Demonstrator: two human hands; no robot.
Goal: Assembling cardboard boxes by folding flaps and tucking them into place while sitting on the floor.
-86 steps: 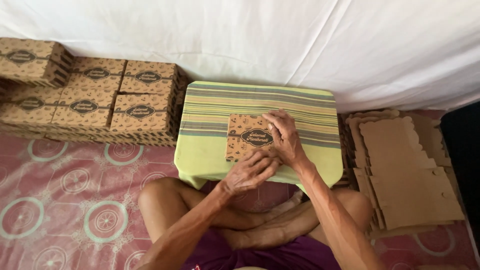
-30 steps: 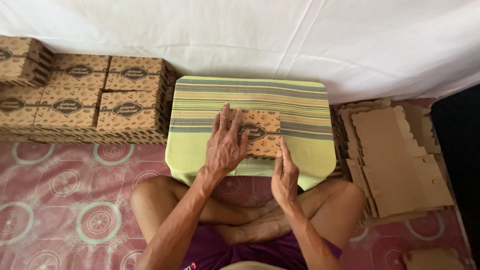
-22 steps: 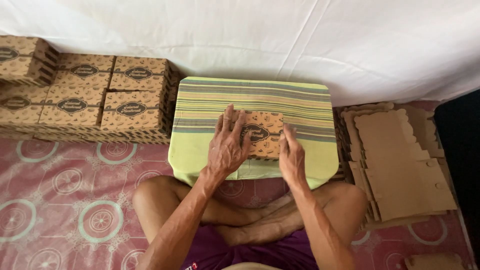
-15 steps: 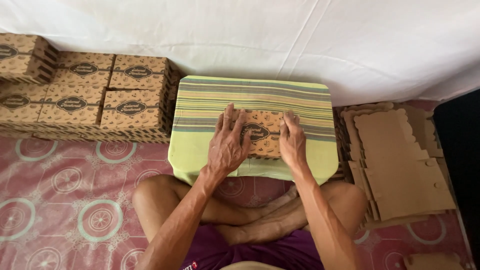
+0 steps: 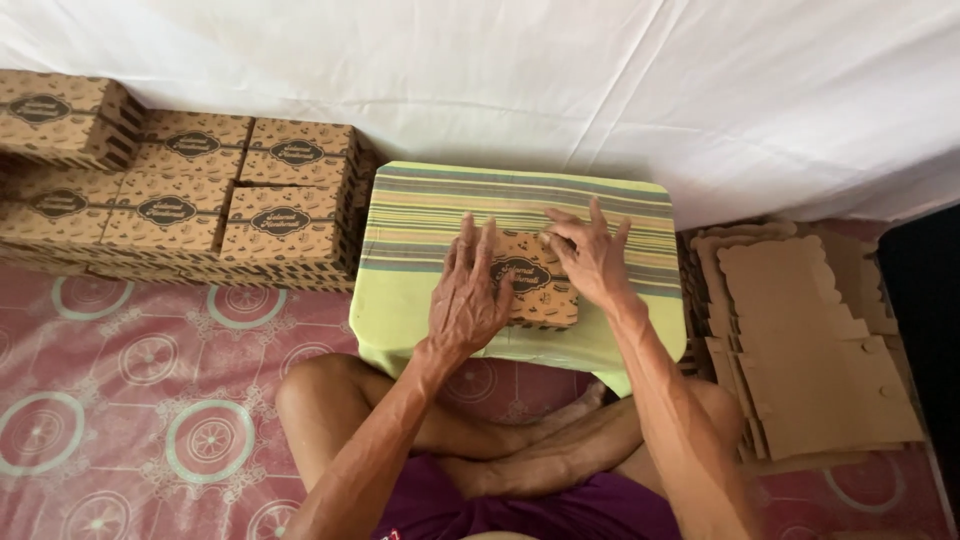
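A small brown printed cardboard box (image 5: 535,285) lies on a low table covered with a green striped cloth (image 5: 420,210). My left hand (image 5: 468,290) lies flat over the box's left side, fingers spread. My right hand (image 5: 590,258) rests on the box's right side, fingers curled over its top edge. Both hands press on the box. I sit cross-legged right behind the table.
Stacks of finished printed boxes (image 5: 180,205) stand at the left of the table on the patterned red floor mat (image 5: 130,400). A pile of flat, unfolded cardboard blanks (image 5: 810,340) lies at the right. A white sheet (image 5: 560,90) hangs behind.
My right hand moved up from the table's near edge onto the box's right side. My left hand stays pressed on the box. The box sits slightly more to the centre.
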